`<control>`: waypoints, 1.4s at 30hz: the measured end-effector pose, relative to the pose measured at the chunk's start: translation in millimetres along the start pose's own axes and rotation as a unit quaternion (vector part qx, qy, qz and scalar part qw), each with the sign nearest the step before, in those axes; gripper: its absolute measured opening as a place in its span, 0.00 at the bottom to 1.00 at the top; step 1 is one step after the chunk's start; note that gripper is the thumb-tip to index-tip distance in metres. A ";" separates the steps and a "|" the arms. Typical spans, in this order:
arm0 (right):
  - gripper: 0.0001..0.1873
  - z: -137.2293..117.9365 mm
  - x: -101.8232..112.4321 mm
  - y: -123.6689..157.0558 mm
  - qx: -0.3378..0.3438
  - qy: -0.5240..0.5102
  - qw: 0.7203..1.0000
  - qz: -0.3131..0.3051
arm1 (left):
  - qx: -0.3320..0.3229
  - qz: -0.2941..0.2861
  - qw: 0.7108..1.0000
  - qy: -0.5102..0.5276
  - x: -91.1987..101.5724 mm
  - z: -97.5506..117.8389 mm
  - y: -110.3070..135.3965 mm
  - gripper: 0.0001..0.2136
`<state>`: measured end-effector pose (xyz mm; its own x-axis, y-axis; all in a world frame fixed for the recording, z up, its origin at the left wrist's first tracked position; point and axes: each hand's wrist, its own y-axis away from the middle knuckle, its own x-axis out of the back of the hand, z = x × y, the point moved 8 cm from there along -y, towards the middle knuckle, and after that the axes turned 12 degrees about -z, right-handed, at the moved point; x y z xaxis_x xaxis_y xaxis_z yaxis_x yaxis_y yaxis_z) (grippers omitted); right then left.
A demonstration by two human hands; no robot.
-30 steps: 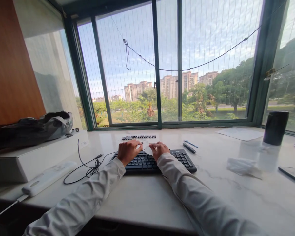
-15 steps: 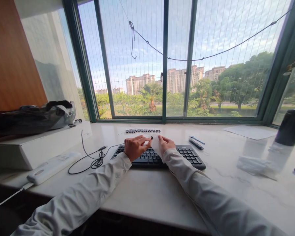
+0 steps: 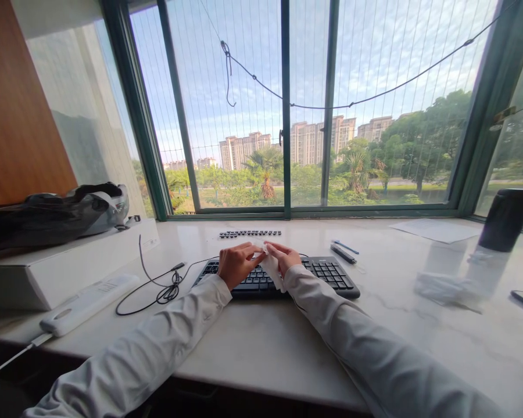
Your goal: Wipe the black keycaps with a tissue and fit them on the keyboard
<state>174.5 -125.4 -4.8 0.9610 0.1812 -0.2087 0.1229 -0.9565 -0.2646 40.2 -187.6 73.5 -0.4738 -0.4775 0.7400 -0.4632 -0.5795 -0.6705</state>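
White crumpled tissue (image 3: 272, 270) is held between left hand (image 3: 239, 266) and right hand (image 3: 289, 259) above black rectangular keyboard (image 3: 257, 285), long axis slanted down rightward | right hand, nearer, is clamped on it; left grip, at its top, cannot be told | white marbled desk (image 3: 244, 342) is backed by green-framed window (image 3: 286, 151)

Keycaps (image 3: 255, 233) lie behind the keyboard (image 3: 257, 285), a cable (image 3: 169, 294) to its left.

A marble-look countertop (image 3: 244, 348) bears a black keyboard (image 3: 333, 276) beneath the left hand (image 3: 236, 265) and right hand (image 3: 287, 258), keycaps (image 3: 250, 234) beyond them, a power strip (image 3: 89, 305) leftward, a bottle (image 3: 508, 220) rightward.
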 end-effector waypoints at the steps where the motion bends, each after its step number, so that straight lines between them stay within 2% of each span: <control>1: 0.34 1.3 -1.0 0.6 -0.007 -0.020 1.000 -0.006 | 0.009 0.003 1.000 0.003 0.4 -1.6 -0.2 0.12; 8: 0.29 11.8 -7.0 -6.0 -0.007 -0.098 0.994 -0.050 | 0.034 0.005 0.999 0.003 -1.4 -9.8 -1.9 0.11; 12: 0.29 16.4 -7.8 -8.4 -0.035 -0.086 0.994 -0.060 | 0.010 -0.007 1.000 0.002 -3.4 -9.1 -1.4 0.12; 22: 0.27 1.6 -7.5 2.9 -0.056 -0.060 0.990 -0.114 | -0.060 -0.029 0.997 0.042 -3.6 -2.6 -0.1 0.15; 29: 0.29 3.4 -9.8 -3.4 -0.034 -0.045 0.991 -0.120 | -0.031 -0.026 0.998 0.047 -7.5 -8.1 -2.4 0.15; 37: 0.28 -5.3 -0.1 4.6 -0.045 -0.006 0.997 -0.066 | -0.053 -0.031 0.995 0.077 -8.0 -6.4 -2.2 0.15; 42: 0.29 -3.4 -2.4 -2.1 -0.009 0.010 0.997 -0.074 | -0.034 -0.023 0.997 0.065 -9.3 -8.8 -2.3 0.14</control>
<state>172.7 -124.6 -0.6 0.9366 0.3167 -0.1497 0.2685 -0.9235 -0.2738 39.1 -176.1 67.7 -0.5429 -0.3592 0.7590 -0.5334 -0.5505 -0.6421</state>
